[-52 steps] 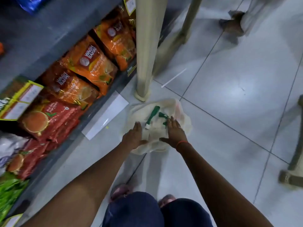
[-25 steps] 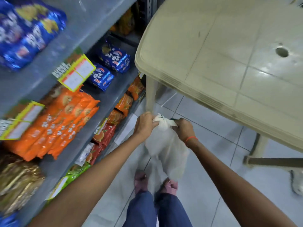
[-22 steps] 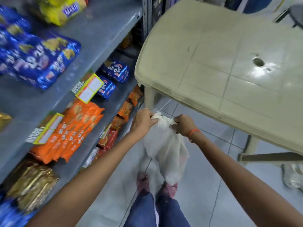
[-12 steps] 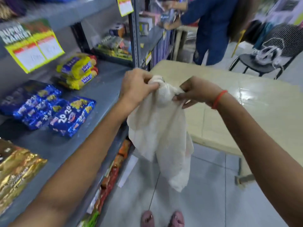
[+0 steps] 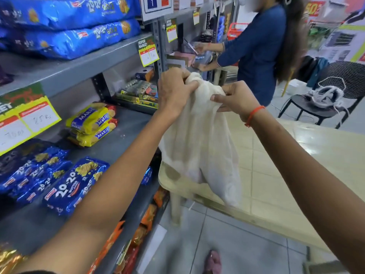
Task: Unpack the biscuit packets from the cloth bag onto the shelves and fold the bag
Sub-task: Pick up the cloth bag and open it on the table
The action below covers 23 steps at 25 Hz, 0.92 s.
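The white cloth bag (image 5: 203, 147) hangs limp in the air at chest height, over the near corner of a beige plastic table (image 5: 286, 175). My left hand (image 5: 174, 89) is clenched on the bag's bunched top. My right hand (image 5: 235, 97), with an orange thread on its wrist, pinches the top edge beside it. On the grey shelf (image 5: 122, 135) to the left lie yellow Marie biscuit packets (image 5: 92, 123) and blue 20-20 biscuit packets (image 5: 73, 184). Large blue biscuit packs (image 5: 73, 38) lie on the shelf above.
A person in a blue top (image 5: 258, 50) stands at the far end of the shelving, handling items. A black chair (image 5: 335, 95) with a white bundle stands at the right. Orange packets (image 5: 146, 224) fill the bottom shelf. Grey floor tiles lie below, by my feet.
I have lifted the bag from the floor up to chest height with both hands and my view has risen from the floor to the shelves. The bag now hangs over the table corner.
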Available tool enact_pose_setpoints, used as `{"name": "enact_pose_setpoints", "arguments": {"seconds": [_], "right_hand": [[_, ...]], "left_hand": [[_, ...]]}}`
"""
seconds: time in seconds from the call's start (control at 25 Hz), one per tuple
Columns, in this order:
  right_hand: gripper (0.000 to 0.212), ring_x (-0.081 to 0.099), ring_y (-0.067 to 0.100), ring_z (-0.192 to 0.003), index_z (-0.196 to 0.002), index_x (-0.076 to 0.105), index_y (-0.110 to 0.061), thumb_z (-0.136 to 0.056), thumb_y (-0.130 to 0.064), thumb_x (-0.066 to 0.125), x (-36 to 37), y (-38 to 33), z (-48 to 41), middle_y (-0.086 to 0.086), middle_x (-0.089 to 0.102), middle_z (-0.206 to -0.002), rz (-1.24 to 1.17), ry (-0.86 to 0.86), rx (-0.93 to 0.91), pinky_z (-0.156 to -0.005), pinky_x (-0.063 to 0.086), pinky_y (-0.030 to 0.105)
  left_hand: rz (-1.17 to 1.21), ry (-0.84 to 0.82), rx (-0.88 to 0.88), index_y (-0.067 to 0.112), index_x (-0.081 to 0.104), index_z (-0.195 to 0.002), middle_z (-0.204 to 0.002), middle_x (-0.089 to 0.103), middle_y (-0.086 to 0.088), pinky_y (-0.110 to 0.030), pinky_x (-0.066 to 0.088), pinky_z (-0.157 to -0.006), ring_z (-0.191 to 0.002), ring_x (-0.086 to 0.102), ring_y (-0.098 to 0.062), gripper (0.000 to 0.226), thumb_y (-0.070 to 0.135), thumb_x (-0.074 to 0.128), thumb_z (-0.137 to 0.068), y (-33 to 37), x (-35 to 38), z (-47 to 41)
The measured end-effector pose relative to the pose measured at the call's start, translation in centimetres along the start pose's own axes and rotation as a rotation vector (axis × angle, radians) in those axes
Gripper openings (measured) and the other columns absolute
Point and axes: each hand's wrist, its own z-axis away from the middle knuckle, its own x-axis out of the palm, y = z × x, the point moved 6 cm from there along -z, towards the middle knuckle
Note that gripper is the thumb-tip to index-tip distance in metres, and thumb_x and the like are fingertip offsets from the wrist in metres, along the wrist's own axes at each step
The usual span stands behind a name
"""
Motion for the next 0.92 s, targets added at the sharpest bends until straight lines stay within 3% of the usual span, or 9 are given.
{"name": "enact_pose_setpoints", "arguments": {"seconds": [0.12, 0.28, 0.4, 0.52, 0.6, 0.68, 0.8, 0.84, 0.92], "right_hand": [[0.028, 0.07, 0.037, -0.09, -0.098, 0.065, 0.013, -0.085, -0.011, 0.066, -0.1, 2.3, -3.6, 0.031, 0.069, -0.1, 0.017, 0.018, 0.003, -0.08, 0.06, 0.048], [0.029, 0.07, 0.038, -0.077, -0.088, 0.064, 0.016, -0.084, -0.012, 0.067, 1.6, 6.3, -6.4, 0.031, 0.069, -0.084, 0.04, -0.055, 0.007, -0.076, 0.06, 0.05], [0.031, 0.061, 0.024, -0.06, -0.073, 0.061, 0.013, -0.083, -0.014, 0.069, 3.5, 10.5, -6.3, 0.012, 0.057, -0.06, 0.109, -0.158, 0.051, -0.071, 0.057, 0.051], [0.027, 0.065, 0.031, -0.065, -0.061, 0.06, -0.005, -0.083, -0.017, 0.069, 5.7, 14.4, -5.7, 0.015, 0.06, -0.06, 0.222, -0.192, 0.059, -0.066, 0.05, 0.045], [0.019, 0.064, 0.036, -0.079, -0.076, 0.067, 0.0, -0.084, -0.017, 0.067, 7.5, 16.9, -4.5, 0.024, 0.067, -0.079, 0.366, -0.212, 0.044, -0.063, 0.037, 0.036], [0.02, 0.062, 0.036, -0.09, -0.092, 0.068, 0.003, -0.085, -0.016, 0.065, 9.3, 19.7, -3.2, 0.025, 0.066, -0.095, 0.419, -0.285, 0.083, -0.069, 0.04, 0.034], [0.048, 0.06, 0.033, -0.102, -0.122, 0.058, -0.007, -0.08, -0.027, 0.072, 10.8, 22.2, -1.5, 0.019, 0.055, -0.117, 0.443, -0.494, 0.157, -0.088, 0.048, 0.036], [0.062, 0.059, 0.03, -0.103, -0.128, 0.052, -0.012, -0.076, -0.036, 0.075, 10.6, 22.4, -1.6, 0.016, 0.05, -0.121, 0.44, -0.48, 0.154, -0.09, 0.05, 0.037], [0.067, 0.062, 0.027, -0.097, -0.128, 0.051, -0.017, -0.073, -0.049, 0.073, 9.2, 22.0, -2.8, 0.012, 0.05, -0.12, 0.448, -0.26, 0.104, -0.084, 0.054, 0.041]], "left_hand": [[-0.013, -0.013, 0.002, 0.014, 0.059, -0.063, -0.067, 0.054, -0.008, -0.041, 0.041, -0.066, -0.067, 0.051, -0.024, 0.02, 0.032, 0.06, -0.072, -1.1, 3.0, -2.2], [-0.025, 0.045, -0.026, 0.009, 0.072, -0.075, -0.065, 0.049, -0.007, -0.03, 0.019, -0.055, -0.065, 0.049, -0.024, 0.025, 0.031, 0.062, -0.073, -4.4, 6.7, -2.6], [0.034, -0.019, -0.133, 0.006, 0.073, -0.083, -0.068, 0.054, -0.012, -0.034, 0.029, -0.059, -0.066, 0.052, -0.024, 0.022, 0.026, 0.069, -0.073, -8.4, 9.9, -0.2], [0.036, -0.095, -0.25, 0.004, 0.071, -0.085, -0.072, 0.055, -0.013, -0.032, 0.034, -0.058, -0.067, 0.052, -0.023, 0.022, 0.023, 0.07, -0.075, -12.8, 13.4, 2.7], [-0.014, -0.189, -0.33, 0.005, 0.07, -0.092, -0.078, 0.057, -0.011, -0.031, 0.035, -0.059, -0.072, 0.054, -0.023, 0.021, 0.021, 0.07, -0.078, -15.7, 15.6, 5.2], [-0.097, -0.332, -0.405, 0.009, 0.071, -0.099, -0.089, 0.059, -0.01, -0.036, 0.045, -0.063, -0.082, 0.059, -0.027, 0.02, 0.02, 0.067, -0.083, -18.3, 18.0, 7.4], [-0.123, -0.535, -0.482, 0.01, 0.069, -0.11, -0.107, 0.062, -0.015, -0.039, 0.05, -0.08, -0.099, 0.06, -0.033, 0.026, 0.015, 0.061, -0.086, -21.0, 20.3, 9.6], [-0.105, -0.574, -0.481, 0.011, 0.066, -0.116, -0.112, 0.062, -0.015, -0.036, 0.048, -0.084, -0.104, 0.059, -0.032, 0.032, 0.013, 0.06, -0.085, -21.3, 20.6, 9.9], [-0.056, -0.541, -0.472, 0.012, 0.059, -0.127, -0.122, 0.059, -0.012, -0.035, 0.045, -0.095, -0.116, 0.053, -0.029, 0.045, 0.015, 0.06, -0.082, -21.2, 20.6, 10.1]]}}
